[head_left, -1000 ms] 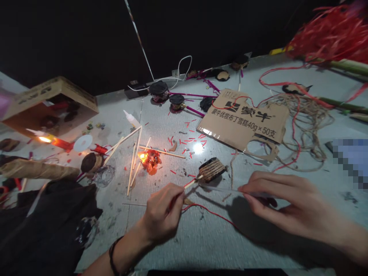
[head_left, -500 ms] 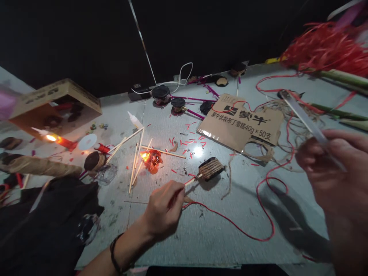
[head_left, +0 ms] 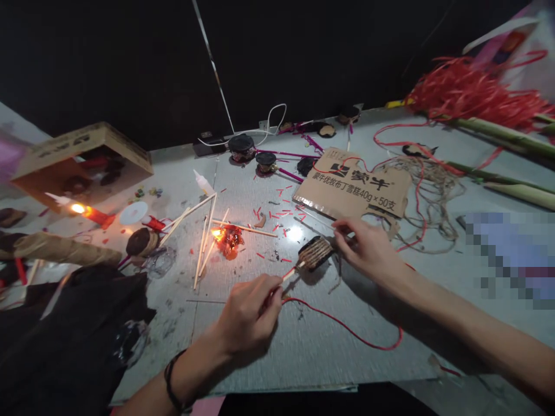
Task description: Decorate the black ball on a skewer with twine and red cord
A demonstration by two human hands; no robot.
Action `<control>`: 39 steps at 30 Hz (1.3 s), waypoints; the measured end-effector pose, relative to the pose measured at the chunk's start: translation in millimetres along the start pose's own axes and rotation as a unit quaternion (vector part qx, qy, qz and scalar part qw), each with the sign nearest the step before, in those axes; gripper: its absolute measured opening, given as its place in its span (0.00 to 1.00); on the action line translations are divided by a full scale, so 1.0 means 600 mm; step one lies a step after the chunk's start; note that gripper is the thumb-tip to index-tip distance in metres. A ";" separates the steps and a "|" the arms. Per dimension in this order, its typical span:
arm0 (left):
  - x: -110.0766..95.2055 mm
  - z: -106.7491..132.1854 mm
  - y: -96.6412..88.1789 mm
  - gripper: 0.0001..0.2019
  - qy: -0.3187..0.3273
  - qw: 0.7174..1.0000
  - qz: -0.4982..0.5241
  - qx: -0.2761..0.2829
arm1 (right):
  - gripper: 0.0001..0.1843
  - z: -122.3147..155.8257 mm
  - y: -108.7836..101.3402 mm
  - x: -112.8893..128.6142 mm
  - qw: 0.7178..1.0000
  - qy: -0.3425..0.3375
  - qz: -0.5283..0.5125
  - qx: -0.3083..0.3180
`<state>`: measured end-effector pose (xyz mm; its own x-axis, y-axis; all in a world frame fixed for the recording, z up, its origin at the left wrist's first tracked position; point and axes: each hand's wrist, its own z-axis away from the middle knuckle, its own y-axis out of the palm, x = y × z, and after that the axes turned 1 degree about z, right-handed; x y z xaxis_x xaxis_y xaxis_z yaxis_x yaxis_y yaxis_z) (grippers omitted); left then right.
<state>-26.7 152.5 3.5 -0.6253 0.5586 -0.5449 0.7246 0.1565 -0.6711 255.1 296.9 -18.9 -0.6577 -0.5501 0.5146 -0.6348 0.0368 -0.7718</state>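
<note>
My left hand (head_left: 255,306) is closed in a pinch on a thin wooden stick (head_left: 291,273). On the stick's far end sits a small drum (head_left: 316,254), its side wound with brown twine and its edges dark. Close by on the right, my right hand (head_left: 364,245) pinches a thin translucent glue stick (head_left: 314,218), which points left above the table beyond the drum. A red cord (head_left: 342,330) runs out from beside my left hand. Left of the drum, a flame (head_left: 219,233) burns at a puddle of red wax (head_left: 230,244).
Wooden sticks (head_left: 203,254) lie around the flame. A lit red candle (head_left: 97,216) and an open cardboard box (head_left: 125,151) are at the left. Behind my right hand lie a cut cardboard sheet (head_left: 355,193) and tangled twine (head_left: 437,190). Finished-looking drums (head_left: 241,148) stand at the back.
My right hand has come from the far right, moving left and bringing the glue stick down beside the drum. My left hand keeps its hold on the wooden stick.
</note>
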 end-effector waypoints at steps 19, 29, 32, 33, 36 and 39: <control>0.003 0.000 0.000 0.09 0.006 1.000 0.009 -0.008 | 0.10 -0.041 0.024 -0.001 0.993 -0.069 -0.095 -0.019; -0.038 -0.004 -0.024 0.07 -0.182 0.957 0.211 0.076 | 0.12 0.105 -0.036 0.205 0.946 0.002 -0.257 0.198; -0.046 -0.007 -0.032 0.11 -0.241 0.920 0.291 0.103 | 0.12 0.126 0.001 0.225 0.950 0.051 -0.258 0.171; -0.048 -0.008 -0.033 0.11 -0.255 0.910 0.310 0.106 | 0.10 0.129 0.010 0.230 0.953 0.062 -0.255 0.152; -0.050 -0.011 -0.029 0.11 -0.279 0.880 0.370 0.104 | 0.10 0.134 0.029 0.243 0.960 0.070 -0.254 0.097; -0.051 -0.013 -0.022 0.10 -0.290 0.853 0.421 0.104 | 0.08 0.134 0.040 0.252 0.956 0.068 -0.274 0.077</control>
<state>-14.5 139.8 32.9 0.0102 -0.1037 -0.9946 0.9584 -0.2827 0.0393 173.1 147.8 10.4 -0.2973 -0.3375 0.8931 -0.8385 -0.3551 -0.4133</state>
